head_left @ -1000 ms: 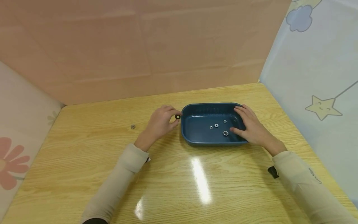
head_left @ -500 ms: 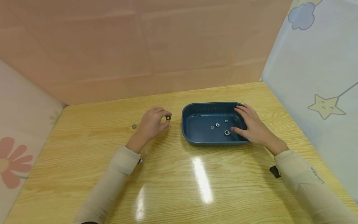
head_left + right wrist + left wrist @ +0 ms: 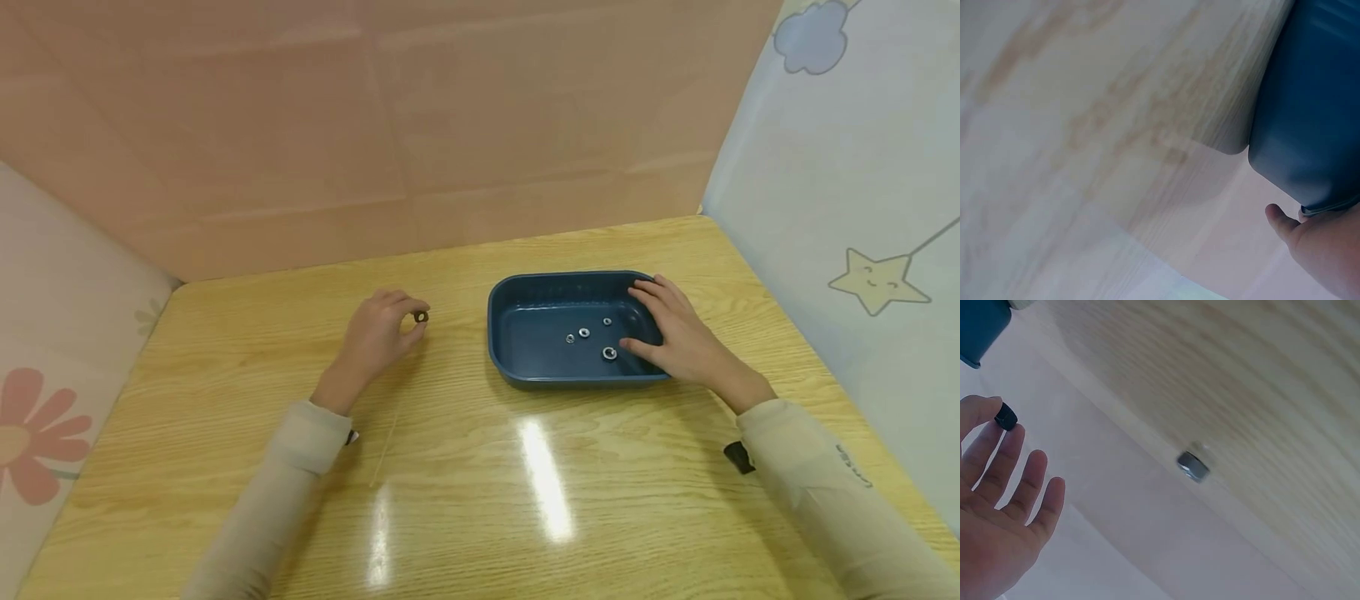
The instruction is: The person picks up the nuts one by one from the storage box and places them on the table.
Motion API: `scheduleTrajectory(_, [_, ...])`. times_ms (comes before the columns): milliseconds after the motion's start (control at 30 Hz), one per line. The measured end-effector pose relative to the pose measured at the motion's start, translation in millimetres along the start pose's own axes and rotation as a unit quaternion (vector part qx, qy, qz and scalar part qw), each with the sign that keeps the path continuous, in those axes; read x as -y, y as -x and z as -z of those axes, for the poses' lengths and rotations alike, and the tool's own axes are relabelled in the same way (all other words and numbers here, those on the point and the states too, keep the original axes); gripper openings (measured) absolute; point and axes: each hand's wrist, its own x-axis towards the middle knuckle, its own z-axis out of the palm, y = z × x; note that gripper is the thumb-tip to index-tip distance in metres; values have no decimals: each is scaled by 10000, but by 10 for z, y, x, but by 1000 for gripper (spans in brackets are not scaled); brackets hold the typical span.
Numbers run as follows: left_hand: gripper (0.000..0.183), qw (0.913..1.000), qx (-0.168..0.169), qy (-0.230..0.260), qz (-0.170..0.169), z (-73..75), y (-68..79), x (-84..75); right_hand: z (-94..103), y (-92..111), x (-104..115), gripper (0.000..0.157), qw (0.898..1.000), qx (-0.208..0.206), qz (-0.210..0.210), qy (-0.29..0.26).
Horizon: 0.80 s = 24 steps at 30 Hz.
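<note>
My left hand [image 3: 378,332] pinches a small black nut [image 3: 421,317] between thumb and index finger, left of the blue tray [image 3: 573,383]. In the left wrist view the other fingers are spread and the black nut [image 3: 1005,417] shows edge-on at the fingertips. A silver nut [image 3: 1193,466] lies on the table near that hand; in the head view the hand hides it. My right hand [image 3: 678,346] rests over the tray's right rim, fingers and thumb extended inside. Several silver nuts lie on the tray floor, the largest nut [image 3: 610,353] near the right thumb.
The wooden table [image 3: 465,500] ends at a pink back wall covering [image 3: 405,125]. A pale patterned panel [image 3: 840,183] borders the right side, and a flowered panel [image 3: 45,333] the left. A thin pale line [image 3: 385,446] shows on the table by the left forearm.
From beside the tray's left rim, my left hand has moved left with the black nut, now covering the silver nut in the head view. The right hand stays on the rim.
</note>
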Motion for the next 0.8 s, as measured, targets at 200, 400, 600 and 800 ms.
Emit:
scheduleTrajectory(200, [22, 9997, 70, -3, 223, 55, 108, 97, -22, -17, 1, 82, 10000, 22, 42, -2])
scheduleTrajectory(400, [24, 9980, 289, -111, 546, 122, 217, 203, -28, -20, 1, 82, 10000, 32, 35, -4])
scheduleTrajectory(600, [25, 9958, 410, -156, 804, 170, 340, 297, 1, 9, -12, 81, 10000, -21, 15, 8])
scheduleTrajectory(800, [24, 9946, 405, -233, 929, 222, 444, 399, 8, 8, -23, 80, 9999, -76, 70, 24])
